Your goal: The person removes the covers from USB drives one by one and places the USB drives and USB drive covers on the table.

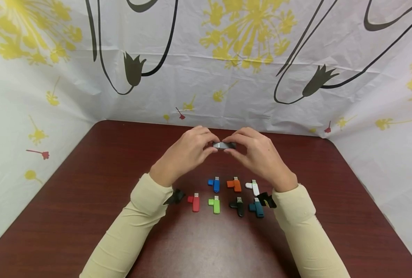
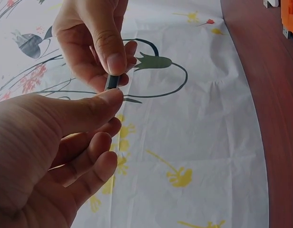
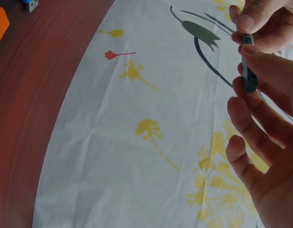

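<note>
Between the two hands, over the far part of the table, is a slim dark grey USB flash drive. My left hand pinches its left end between thumb and fingertips. The right hand grips the other end in the same way. In the right wrist view the dark body of the flash drive runs down past the right thumb. Only a short stretch of the flash drive shows between the thumbs in the left wrist view; fingers hide the rest.
Nearer on the dark red table lie two rows of swivel flash drives: blue, orange and white behind; red, green, black and teal in front. A flower-printed white sheet surrounds the table's back and sides.
</note>
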### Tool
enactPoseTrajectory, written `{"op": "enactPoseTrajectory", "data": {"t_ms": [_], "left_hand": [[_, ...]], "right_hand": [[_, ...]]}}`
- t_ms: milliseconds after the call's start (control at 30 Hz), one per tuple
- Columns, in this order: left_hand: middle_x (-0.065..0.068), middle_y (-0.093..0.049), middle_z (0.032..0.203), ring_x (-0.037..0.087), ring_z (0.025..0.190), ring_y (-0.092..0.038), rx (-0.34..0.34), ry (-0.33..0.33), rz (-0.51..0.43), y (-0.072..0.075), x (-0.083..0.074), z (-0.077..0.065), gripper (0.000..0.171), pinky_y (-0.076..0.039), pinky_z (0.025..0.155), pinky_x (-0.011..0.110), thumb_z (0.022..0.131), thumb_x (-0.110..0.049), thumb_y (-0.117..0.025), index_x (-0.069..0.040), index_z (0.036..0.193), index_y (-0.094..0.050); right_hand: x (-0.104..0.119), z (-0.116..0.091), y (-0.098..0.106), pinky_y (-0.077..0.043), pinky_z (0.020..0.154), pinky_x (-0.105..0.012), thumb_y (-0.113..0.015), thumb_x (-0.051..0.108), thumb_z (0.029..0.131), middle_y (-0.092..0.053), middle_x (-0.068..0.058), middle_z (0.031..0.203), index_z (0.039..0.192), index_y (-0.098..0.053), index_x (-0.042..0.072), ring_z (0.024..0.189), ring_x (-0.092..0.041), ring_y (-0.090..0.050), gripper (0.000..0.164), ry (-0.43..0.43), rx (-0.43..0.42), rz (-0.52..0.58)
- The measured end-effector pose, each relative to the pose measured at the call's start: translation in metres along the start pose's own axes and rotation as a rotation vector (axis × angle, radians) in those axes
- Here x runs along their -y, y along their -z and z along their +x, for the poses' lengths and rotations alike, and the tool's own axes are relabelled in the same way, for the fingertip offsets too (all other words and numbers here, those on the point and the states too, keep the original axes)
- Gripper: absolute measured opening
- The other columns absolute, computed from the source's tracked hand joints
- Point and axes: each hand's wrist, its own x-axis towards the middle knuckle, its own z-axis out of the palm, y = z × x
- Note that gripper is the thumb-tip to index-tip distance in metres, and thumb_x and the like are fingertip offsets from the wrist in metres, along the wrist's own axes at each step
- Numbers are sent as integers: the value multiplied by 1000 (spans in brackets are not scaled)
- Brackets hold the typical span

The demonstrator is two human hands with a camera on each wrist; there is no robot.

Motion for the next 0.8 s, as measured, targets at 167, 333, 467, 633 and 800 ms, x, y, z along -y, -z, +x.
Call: {"op": "enactPoseTrajectory", "data": {"t_ms": [167, 333, 467, 633, 800], "left_hand": [[13, -76, 110, 24, 99, -66, -9, 11, -1, -1, 0, 0, 19, -61, 85, 32, 101, -14, -77, 1, 114, -79], [12, -76, 108, 23, 97, -66, -16, 20, -1, -1, -1, 0, 19, -61, 83, 31, 100, -13, -78, 1, 114, -79], [13, -76, 107, 24, 96, -66, -25, 25, -4, -2, -1, 1, 19, -61, 83, 32, 99, -12, -79, 1, 113, -79], [13, -76, 107, 24, 97, -67, -26, 27, -9, -1, -2, 1, 18, -61, 83, 32, 99, -11, -79, 2, 113, -79], [14, -76, 108, 25, 97, -68, -24, 24, -16, -1, -2, 1, 18, -62, 83, 31, 99, -9, -79, 2, 112, -79]], "right_hand": [[0, 0, 0, -62, 78, -40, -90, 16, 90, -74, -5, 108, 112, -82, 11, 95, -22, -70, 24, -5, 1, -3], [0, 0, -1, -61, 77, -41, -91, 16, 89, -73, -6, 106, 111, -82, 11, 94, -22, -70, 24, -18, 1, -4], [0, -1, -1, -61, 77, -40, -91, 16, 90, -73, -5, 106, 111, -82, 11, 93, -21, -69, 24, -22, 3, -3], [-1, 0, -1, -60, 75, -39, -90, 18, 91, -74, -5, 105, 111, -83, 12, 92, -20, -69, 22, -14, 4, -9], [-2, 0, 0, -60, 74, -39, -90, 18, 91, -74, -5, 105, 111, -83, 12, 92, -20, -68, 23, -19, 12, -6]]}}
